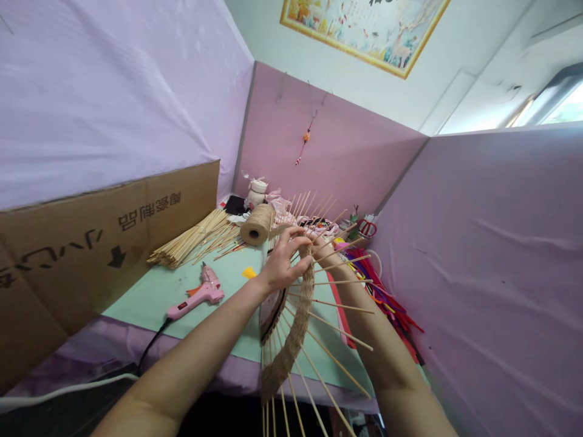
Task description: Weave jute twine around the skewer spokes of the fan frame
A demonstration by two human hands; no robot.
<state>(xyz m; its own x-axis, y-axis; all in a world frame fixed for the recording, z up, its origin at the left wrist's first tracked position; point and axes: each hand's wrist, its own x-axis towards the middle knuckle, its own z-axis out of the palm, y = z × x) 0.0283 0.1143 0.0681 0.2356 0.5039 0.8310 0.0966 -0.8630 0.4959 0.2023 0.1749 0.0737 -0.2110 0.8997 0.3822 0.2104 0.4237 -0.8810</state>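
Note:
A round frame of thin wooden sticks (pixel 342 306) stands tilted up over the table edge, its sticks fanning outward. A woven band of brown twine (pixel 297 328) runs through the sticks in a ring. At the top of that band my left hand (pixel 285 258) is closed, thumb and fingers pinching the twine. My right hand (pixel 319 247) reaches behind the sticks and grips the same part of the band from the far side; most of its fingers are hidden. Inside the ring, a pale round centre with a dark edge (pixel 273 318) shows partly.
Left on the green table mat (pixel 150 291) lies a pink glue gun (pixel 200 294) with a cord. Behind it are a bundle of sticks (pixel 186 240) and a twine spool (pixel 256 226). Red-handled scissors (pixel 367 229) and coloured strips (pixel 401 321) sit right. Cardboard (pixel 91 255) borders the left.

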